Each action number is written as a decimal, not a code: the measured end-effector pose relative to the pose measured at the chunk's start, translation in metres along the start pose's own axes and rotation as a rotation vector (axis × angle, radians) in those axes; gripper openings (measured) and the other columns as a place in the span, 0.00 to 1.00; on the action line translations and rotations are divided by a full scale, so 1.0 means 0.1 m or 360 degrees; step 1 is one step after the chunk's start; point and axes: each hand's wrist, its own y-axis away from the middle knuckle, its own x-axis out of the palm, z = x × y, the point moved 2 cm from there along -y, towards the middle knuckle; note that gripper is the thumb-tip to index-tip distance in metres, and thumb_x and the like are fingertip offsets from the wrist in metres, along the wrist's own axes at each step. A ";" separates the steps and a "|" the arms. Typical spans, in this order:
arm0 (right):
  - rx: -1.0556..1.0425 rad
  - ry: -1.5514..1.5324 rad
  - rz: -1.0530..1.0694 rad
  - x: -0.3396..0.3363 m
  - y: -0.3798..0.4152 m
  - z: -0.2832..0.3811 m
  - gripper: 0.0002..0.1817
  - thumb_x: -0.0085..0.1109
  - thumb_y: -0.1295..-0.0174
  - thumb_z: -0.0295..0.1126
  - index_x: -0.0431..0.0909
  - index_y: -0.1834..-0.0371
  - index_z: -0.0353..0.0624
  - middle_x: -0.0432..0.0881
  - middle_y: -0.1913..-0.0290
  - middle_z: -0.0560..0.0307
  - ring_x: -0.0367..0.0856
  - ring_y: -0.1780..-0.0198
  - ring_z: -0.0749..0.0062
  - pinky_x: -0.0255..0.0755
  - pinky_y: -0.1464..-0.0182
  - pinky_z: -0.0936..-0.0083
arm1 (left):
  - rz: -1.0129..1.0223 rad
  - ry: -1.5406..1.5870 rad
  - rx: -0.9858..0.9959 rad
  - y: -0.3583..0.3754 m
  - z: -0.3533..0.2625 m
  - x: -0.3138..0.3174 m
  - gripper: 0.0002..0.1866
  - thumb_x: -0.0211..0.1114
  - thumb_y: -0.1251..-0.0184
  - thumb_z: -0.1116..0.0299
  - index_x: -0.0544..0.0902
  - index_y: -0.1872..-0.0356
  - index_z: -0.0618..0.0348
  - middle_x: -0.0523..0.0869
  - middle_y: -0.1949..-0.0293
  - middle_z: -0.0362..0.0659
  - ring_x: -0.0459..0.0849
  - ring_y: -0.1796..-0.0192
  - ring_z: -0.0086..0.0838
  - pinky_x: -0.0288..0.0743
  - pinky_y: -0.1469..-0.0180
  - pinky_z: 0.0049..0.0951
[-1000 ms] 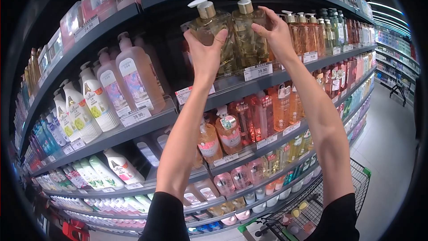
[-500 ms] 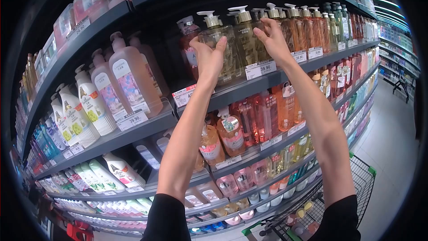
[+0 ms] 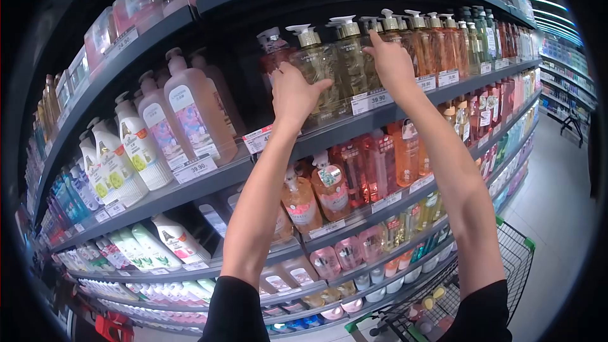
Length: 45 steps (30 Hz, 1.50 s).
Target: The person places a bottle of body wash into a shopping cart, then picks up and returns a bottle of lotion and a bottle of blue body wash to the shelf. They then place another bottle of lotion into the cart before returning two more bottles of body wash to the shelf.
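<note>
Both my arms reach up to a store shelf (image 3: 329, 132) of pump bottles. My left hand (image 3: 292, 94) wraps around a clear golden pump bottle (image 3: 318, 66) that stands on the shelf. My right hand (image 3: 391, 63) rests on the neighbouring golden pump bottle (image 3: 351, 57), fingers spread over its side and one finger pointing up. Both bottles stand upright above a 39.90 price tag (image 3: 368, 101). More amber and orange pump bottles (image 3: 437, 41) line the shelf to the right.
Large pink bottles (image 3: 196, 111) and white pump bottles (image 3: 136, 149) fill the shelf to the left. Lower shelves hold orange and pink bottles (image 3: 354, 171). A shopping cart (image 3: 437, 304) with small items stands at bottom right. The aisle floor (image 3: 557, 215) runs off to the right.
A second ago both hands held the two golden bottles lifted near the shelf edge. They pushed them back and down; now the bottles stand on the shelf.
</note>
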 end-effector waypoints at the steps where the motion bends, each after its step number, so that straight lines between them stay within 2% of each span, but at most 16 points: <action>1: -0.0006 0.0000 0.0002 0.00 0.03 0.02 0.25 0.55 0.34 0.33 0.69 0.34 0.40 0.83 0.66 0.37 0.84 0.61 0.45 0.77 0.60 0.56 | -0.0034 -0.0168 0.0007 0.07 -0.06 0.00 0.43 0.78 0.50 0.56 0.64 0.43 0.77 0.74 0.46 0.67 0.78 0.44 0.57 0.75 0.45 0.45; 3: -0.0183 0.0355 -0.0099 -0.01 0.14 0.05 0.28 0.53 0.36 0.29 0.64 0.30 0.45 0.83 0.67 0.44 0.85 0.65 0.49 0.79 0.66 0.59 | -0.0057 -0.0330 0.0010 0.17 -0.18 -0.03 0.43 0.79 0.52 0.55 0.65 0.44 0.76 0.76 0.48 0.67 0.81 0.47 0.57 0.78 0.48 0.45; 8: -0.0285 0.0465 -0.0039 0.03 0.31 0.09 0.36 0.54 0.44 0.24 0.62 0.28 0.48 0.81 0.64 0.49 0.85 0.65 0.53 0.80 0.65 0.61 | -0.0083 -0.0408 0.0017 0.20 -0.27 0.02 0.39 0.78 0.50 0.56 0.65 0.49 0.73 0.83 0.58 0.63 0.85 0.56 0.57 0.81 0.55 0.45; 14: -0.0076 0.0076 0.0145 0.06 0.44 -0.05 0.32 0.52 0.39 0.22 0.62 0.29 0.46 0.79 0.58 0.44 0.82 0.56 0.48 0.78 0.57 0.58 | -0.0086 -0.0384 0.0077 0.21 -0.28 0.01 0.36 0.77 0.48 0.56 0.64 0.51 0.72 0.86 0.66 0.62 0.86 0.59 0.57 0.81 0.56 0.46; 18: -0.0100 -0.0136 0.0003 -0.18 0.64 -0.07 0.24 0.53 0.36 0.25 0.67 0.35 0.43 0.79 0.56 0.44 0.81 0.56 0.49 0.75 0.55 0.58 | -0.0003 -0.0468 -0.0009 0.40 -0.34 0.00 0.35 0.75 0.46 0.54 0.66 0.50 0.72 0.84 0.62 0.61 0.85 0.57 0.56 0.81 0.57 0.45; 20: -0.0137 -0.0199 -0.0055 -0.36 0.81 -0.09 0.22 0.55 0.36 0.26 0.69 0.38 0.42 0.79 0.56 0.44 0.81 0.57 0.50 0.75 0.56 0.59 | -0.0461 -0.0565 0.0397 0.61 -0.42 0.03 0.29 0.71 0.43 0.62 0.68 0.48 0.69 0.82 0.57 0.57 0.81 0.52 0.51 0.79 0.54 0.43; 22: -0.0248 -0.0367 -0.0182 -0.57 1.05 -0.18 0.17 0.55 0.37 0.27 0.71 0.44 0.38 0.79 0.57 0.46 0.81 0.57 0.52 0.76 0.57 0.61 | -0.0638 -0.0109 0.0837 0.99 -0.54 0.07 0.20 0.67 0.42 0.72 0.73 0.51 0.67 0.79 0.56 0.53 0.78 0.52 0.48 0.73 0.50 0.41; 24: -0.0131 -0.0580 -0.0247 -0.83 1.37 -0.29 0.14 0.56 0.37 0.26 0.74 0.48 0.37 0.80 0.59 0.49 0.82 0.61 0.60 0.75 0.60 0.67 | -0.0400 0.0355 0.1008 1.56 -0.60 0.20 0.15 0.67 0.45 0.77 0.77 0.57 0.66 0.80 0.59 0.53 0.79 0.55 0.48 0.74 0.52 0.40; 26: 0.0144 -0.0668 -0.0168 -1.01 1.79 -0.52 0.12 0.57 0.36 0.25 0.76 0.51 0.37 0.81 0.61 0.52 0.82 0.62 0.68 0.75 0.60 0.74 | -0.0102 0.0645 0.0918 2.31 -0.62 0.45 0.09 0.66 0.46 0.78 0.79 0.63 0.65 0.82 0.64 0.52 0.81 0.59 0.45 0.76 0.55 0.39; 30: 0.0781 -0.0645 0.0070 -1.17 3.04 -1.35 0.11 0.58 0.35 0.27 0.76 0.50 0.38 0.84 0.62 0.54 0.83 0.62 0.70 0.75 0.62 0.76 | 0.1117 0.1110 0.0484 4.12 -0.42 1.18 0.07 0.66 0.42 0.76 0.80 0.62 0.59 0.83 0.67 0.47 0.83 0.64 0.42 0.78 0.61 0.37; 32: 0.1274 -0.0601 0.0349 -1.25 3.89 -1.83 0.11 0.57 0.34 0.30 0.77 0.51 0.38 0.84 0.66 0.53 0.83 0.65 0.72 0.75 0.64 0.75 | 0.1561 0.1083 0.0544 4.82 -0.40 1.23 0.06 0.65 0.39 0.71 0.80 0.61 0.56 0.83 0.66 0.46 0.84 0.63 0.42 0.78 0.62 0.39; 34: 0.1363 -0.0271 0.0649 -1.43 4.78 -2.21 0.11 0.57 0.34 0.32 0.77 0.54 0.36 0.83 0.71 0.52 0.83 0.68 0.71 0.75 0.64 0.74 | 0.1988 0.0975 0.0410 5.28 -0.31 1.21 0.08 0.64 0.37 0.66 0.80 0.59 0.56 0.82 0.66 0.46 0.83 0.60 0.43 0.78 0.58 0.39; 36: 0.1591 -0.0112 0.0818 -1.68 5.61 -2.43 0.11 0.58 0.35 0.33 0.80 0.61 0.34 0.84 0.71 0.47 0.84 0.69 0.64 0.76 0.62 0.70 | 0.2002 0.0981 0.0504 5.57 -0.17 1.22 0.10 0.65 0.40 0.68 0.79 0.59 0.57 0.80 0.63 0.46 0.80 0.55 0.45 0.75 0.51 0.41; 39: 0.1691 0.0083 0.0925 -2.06 6.51 -2.56 0.11 0.58 0.37 0.33 0.81 0.62 0.35 0.85 0.70 0.46 0.85 0.67 0.61 0.77 0.61 0.68 | 0.2078 0.0979 0.0380 5.63 -0.15 1.30 0.10 0.67 0.41 0.68 0.80 0.60 0.58 0.79 0.62 0.46 0.79 0.54 0.44 0.73 0.49 0.40; 41: 0.2249 0.0220 0.1152 -2.26 7.09 -2.70 0.12 0.59 0.41 0.33 0.82 0.61 0.35 0.85 0.67 0.43 0.86 0.63 0.55 0.78 0.57 0.65 | 0.2136 0.0918 0.0236 5.64 -0.17 1.37 0.11 0.67 0.39 0.67 0.81 0.60 0.60 0.80 0.62 0.47 0.79 0.54 0.44 0.73 0.49 0.40; 45: 0.2250 0.0503 0.1651 -2.46 7.98 -2.77 0.16 0.61 0.50 0.35 0.83 0.60 0.38 0.85 0.58 0.39 0.84 0.54 0.47 0.76 0.48 0.60 | 0.2061 0.0883 0.0392 5.66 -0.21 1.43 0.10 0.67 0.39 0.67 0.81 0.62 0.64 0.81 0.61 0.47 0.79 0.53 0.44 0.72 0.48 0.40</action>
